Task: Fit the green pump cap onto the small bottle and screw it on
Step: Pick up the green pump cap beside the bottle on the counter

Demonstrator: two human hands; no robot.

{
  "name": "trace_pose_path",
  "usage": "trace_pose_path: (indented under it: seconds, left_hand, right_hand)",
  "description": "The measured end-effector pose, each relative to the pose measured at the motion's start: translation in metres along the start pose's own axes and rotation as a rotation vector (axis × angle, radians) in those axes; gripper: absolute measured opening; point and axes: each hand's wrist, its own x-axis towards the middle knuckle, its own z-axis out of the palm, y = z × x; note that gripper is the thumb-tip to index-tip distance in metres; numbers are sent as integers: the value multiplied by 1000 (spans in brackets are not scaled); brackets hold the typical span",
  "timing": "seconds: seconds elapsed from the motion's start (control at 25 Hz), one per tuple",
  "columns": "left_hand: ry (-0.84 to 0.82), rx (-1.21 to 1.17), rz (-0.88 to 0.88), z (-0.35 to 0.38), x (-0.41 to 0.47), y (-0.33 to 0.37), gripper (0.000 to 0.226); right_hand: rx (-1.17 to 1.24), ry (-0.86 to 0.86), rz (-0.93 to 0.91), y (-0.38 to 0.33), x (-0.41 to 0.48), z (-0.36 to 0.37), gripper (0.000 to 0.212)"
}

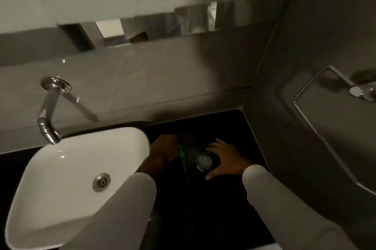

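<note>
On the dark counter (213,209) to the right of the basin, my two hands meet in deep shadow. My left hand (162,150) is closed around the green pump cap (181,153), whose thin tube runs down toward me. My right hand (225,159) wraps the small bottle (202,162), fingers spread around its side. The bottle looks clear with a pale label and leans toward the cap. Cap and bottle are close together; whether they touch is lost in the dark.
A white basin (61,178) with a metal drain (101,182) sits at the left under a chrome wall spout (47,111). Grey walls close the corner behind and to the right. A chrome ring holder (325,107) sticks out of the right wall.
</note>
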Motion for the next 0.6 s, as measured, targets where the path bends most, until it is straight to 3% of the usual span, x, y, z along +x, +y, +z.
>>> trace_pose_path:
  seconds: [0.24, 0.44, 0.52, 0.6]
  left_hand:
    - [-71, -153, -299, 65, 23, 3, 49]
    - [-42, -209, -381, 72, 34, 4, 44]
    - [67, -284, -333, 51, 37, 6, 38]
    - [283, -475, -197, 20, 36, 11, 27]
  right_hand:
    - [385, 253, -34, 7, 20, 37, 63]
    - [379, 263, -28, 13, 32, 35, 49]
    - [322, 248, -34, 17, 40, 26, 45]
    - [279, 198, -12, 19, 47, 15, 41]
